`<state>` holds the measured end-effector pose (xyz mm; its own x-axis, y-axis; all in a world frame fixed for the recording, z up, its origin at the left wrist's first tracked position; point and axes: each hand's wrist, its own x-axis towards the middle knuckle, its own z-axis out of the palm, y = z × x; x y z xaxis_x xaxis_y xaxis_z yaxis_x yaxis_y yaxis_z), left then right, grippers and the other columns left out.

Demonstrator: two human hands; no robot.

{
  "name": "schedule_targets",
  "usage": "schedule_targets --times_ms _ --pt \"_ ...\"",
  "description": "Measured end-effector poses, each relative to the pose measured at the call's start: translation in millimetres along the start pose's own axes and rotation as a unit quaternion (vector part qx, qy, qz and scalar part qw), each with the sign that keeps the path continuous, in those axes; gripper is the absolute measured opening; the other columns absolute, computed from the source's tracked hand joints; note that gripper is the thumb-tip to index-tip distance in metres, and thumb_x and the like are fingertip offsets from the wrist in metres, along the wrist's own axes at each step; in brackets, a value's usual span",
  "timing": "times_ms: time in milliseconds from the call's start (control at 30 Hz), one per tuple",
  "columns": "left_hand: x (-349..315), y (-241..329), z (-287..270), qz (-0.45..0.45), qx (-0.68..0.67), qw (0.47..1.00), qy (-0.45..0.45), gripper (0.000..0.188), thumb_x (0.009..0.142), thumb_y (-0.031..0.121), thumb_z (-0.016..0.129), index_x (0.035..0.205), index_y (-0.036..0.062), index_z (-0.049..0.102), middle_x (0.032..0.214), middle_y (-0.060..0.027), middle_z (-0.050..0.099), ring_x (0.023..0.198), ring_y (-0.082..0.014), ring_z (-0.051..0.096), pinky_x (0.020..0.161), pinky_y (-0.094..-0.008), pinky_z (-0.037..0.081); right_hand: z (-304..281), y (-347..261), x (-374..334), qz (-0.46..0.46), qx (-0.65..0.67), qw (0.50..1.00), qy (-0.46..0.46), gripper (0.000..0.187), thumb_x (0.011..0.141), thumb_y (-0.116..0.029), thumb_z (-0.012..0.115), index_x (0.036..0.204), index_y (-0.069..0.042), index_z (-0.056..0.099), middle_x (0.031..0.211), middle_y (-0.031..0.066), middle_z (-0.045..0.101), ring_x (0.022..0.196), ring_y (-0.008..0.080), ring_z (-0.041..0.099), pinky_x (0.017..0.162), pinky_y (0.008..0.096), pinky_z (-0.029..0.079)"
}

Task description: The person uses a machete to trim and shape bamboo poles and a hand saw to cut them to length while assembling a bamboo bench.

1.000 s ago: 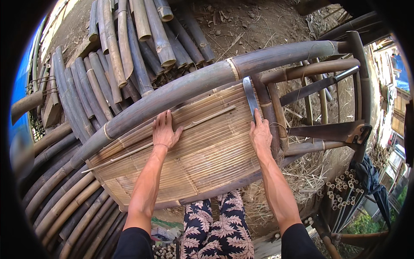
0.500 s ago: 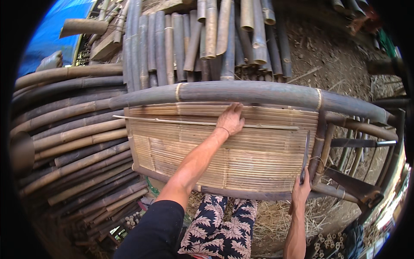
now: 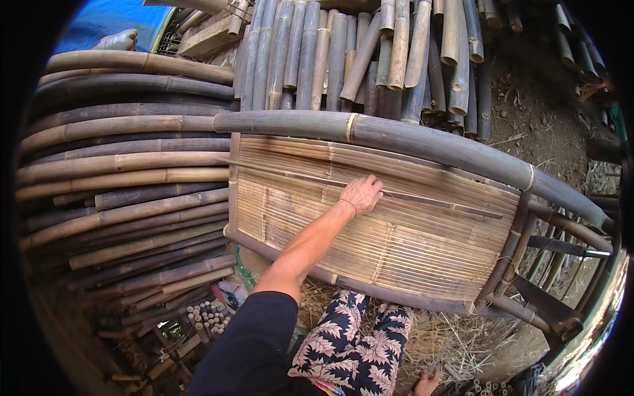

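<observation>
A long, thin bamboo strip (image 3: pixel 429 200) lies slantwise over the slatted bamboo panel (image 3: pixel 317 231), its dark side up. My left hand (image 3: pixel 362 195) is closed around the strip near its middle, fingers bent over it. The strip's left end passes beyond the panel's edge. At the lower edge of the picture, to the right of my patterned trousers (image 3: pixel 350 343), my right hand (image 3: pixel 426 383) shows only in part. Its fingers are curled, with a thin, faint shape beside them that I cannot make out.
A thick bamboo pole (image 3: pixel 409 142) borders the panel's far side. Stacked bamboo poles (image 3: pixel 132 162) lie at the left, and cut lengths (image 3: pixel 307 59) stand behind. A hand saw (image 3: pixel 541 303) rests at the frame's right end. Straw (image 3: pixel 456 330) covers the ground nearby.
My right hand has dropped from the panel's right edge, where it held a knife, to the lower edge. The strip has turned from pale to dark side up and tilted. The view has shifted left.
</observation>
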<state>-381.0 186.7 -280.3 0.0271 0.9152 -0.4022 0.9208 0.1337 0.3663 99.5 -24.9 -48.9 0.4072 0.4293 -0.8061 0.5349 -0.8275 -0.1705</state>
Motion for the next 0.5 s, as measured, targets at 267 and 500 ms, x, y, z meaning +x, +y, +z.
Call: schedule_targets --times_ms 267,500 --pt "-187.4 149.6 -47.2 0.075 -0.274 0.955 -0.086 0.026 0.098 0.029 0.052 0.106 0.0043 0.057 0.094 -0.0186 0.060 0.082 -0.0374 0.061 0.071 -0.0460 0.050 16.3 -30.4 -16.2 0.059 0.481 0.848 -0.215 0.041 0.089 -0.022 0.067 0.120 -0.003 0.048 0.104 0.0195 0.065 0.054 0.0113 0.052 0.047 0.0267 0.047" --pt "-351.3 236.5 -122.0 0.093 -0.335 0.935 -0.065 0.025 0.094 0.026 0.060 0.106 0.0031 0.063 0.091 -0.0195 0.066 0.084 -0.0344 0.064 0.075 -0.0404 0.050 4.7 -87.3 -98.8 -0.206 0.459 0.794 -0.342 0.057 0.091 -0.023 0.068 0.136 0.001 0.043 0.107 0.0195 0.068 0.062 0.0100 0.057 0.055 0.0267 0.052"
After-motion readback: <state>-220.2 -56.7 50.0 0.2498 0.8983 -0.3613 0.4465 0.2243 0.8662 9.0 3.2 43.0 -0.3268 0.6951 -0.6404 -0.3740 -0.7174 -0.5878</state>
